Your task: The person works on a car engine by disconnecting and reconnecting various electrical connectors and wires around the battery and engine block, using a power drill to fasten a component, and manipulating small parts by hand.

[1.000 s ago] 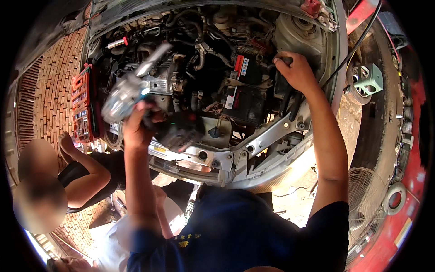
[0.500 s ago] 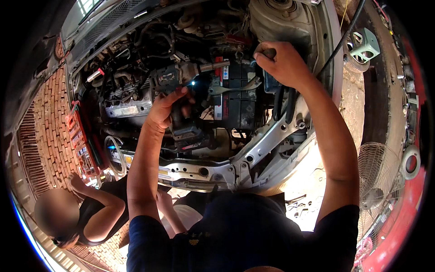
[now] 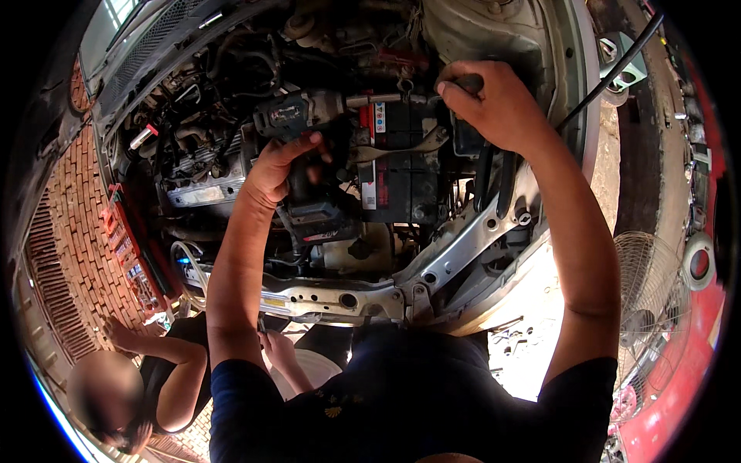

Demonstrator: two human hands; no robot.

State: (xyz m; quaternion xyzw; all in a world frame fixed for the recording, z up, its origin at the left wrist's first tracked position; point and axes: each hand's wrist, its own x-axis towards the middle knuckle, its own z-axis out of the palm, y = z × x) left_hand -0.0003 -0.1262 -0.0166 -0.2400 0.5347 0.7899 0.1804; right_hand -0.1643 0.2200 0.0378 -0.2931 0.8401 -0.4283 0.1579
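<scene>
My left hand (image 3: 279, 168) is wrapped round the grip of a cordless impact wrench (image 3: 287, 116). A long socket extension (image 3: 377, 99) on its nose points right, across the far end of the black car battery (image 3: 401, 189). My right hand (image 3: 500, 106) is closed just beyond the extension's tip, at the battery's far right corner. Its fingers curl round something dark that I cannot make out. Lying across the battery is a metal hold-down bracket (image 3: 405, 151).
The engine (image 3: 204, 191) fills the bay's left side. A metal crossmember (image 3: 340, 299) runs along the near edge. At the left are an open red tool case (image 3: 127, 247) and another person (image 3: 177, 370). A wire fan guard (image 3: 652, 301) stands at the right.
The impact wrench has levelled, and its extension tip has come closer to my right hand. Its lit lamp no longer shows. My right hand has shifted slightly right.
</scene>
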